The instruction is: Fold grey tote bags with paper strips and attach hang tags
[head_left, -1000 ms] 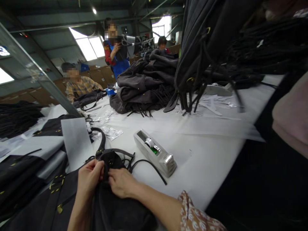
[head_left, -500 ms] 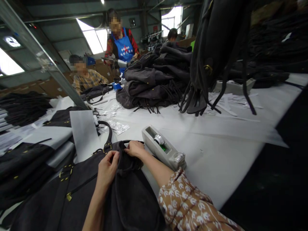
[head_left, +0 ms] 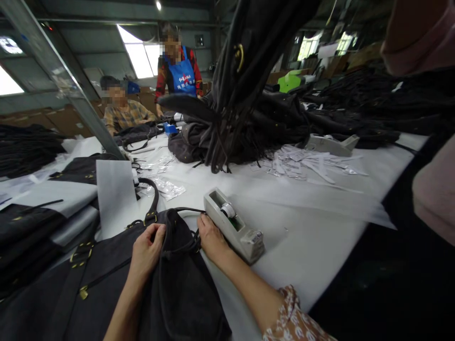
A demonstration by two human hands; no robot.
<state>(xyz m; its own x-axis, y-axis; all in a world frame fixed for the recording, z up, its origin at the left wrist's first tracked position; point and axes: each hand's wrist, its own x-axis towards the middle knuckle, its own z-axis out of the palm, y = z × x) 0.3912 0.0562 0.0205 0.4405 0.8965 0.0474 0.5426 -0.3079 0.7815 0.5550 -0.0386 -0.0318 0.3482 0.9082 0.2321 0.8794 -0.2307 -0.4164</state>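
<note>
A dark grey handbag [head_left: 117,284] with brass-coloured buckles and a zip pull lies in front of me, its curved handle [head_left: 155,194] standing up. My left hand [head_left: 147,248] is closed on the bag's upper edge, thumb against the fabric. At the bag's right corner, my right hand [head_left: 210,237] has its fingertips curled at a thin dark strap [head_left: 188,209]; the fingers are partly hidden. Just right of that hand, close to its wrist, stands a grey tape dispenser [head_left: 245,241] with a roll in it.
Dark bags [head_left: 231,94] hang over the table beside a pile. White paper strips [head_left: 295,161] and a second dispenser [head_left: 332,144] lie beyond. White sheets [head_left: 115,199] and stacked bags are left, near a metal post [head_left: 76,90]. Two people work behind; a pink sleeve [head_left: 435,189] is at right.
My right hand has shifted from the bag's top edge outward, towards the dispenser, and down. My left hand stays on the bag edge. The hanging bags have swung left; a pink sleeve has appeared.
</note>
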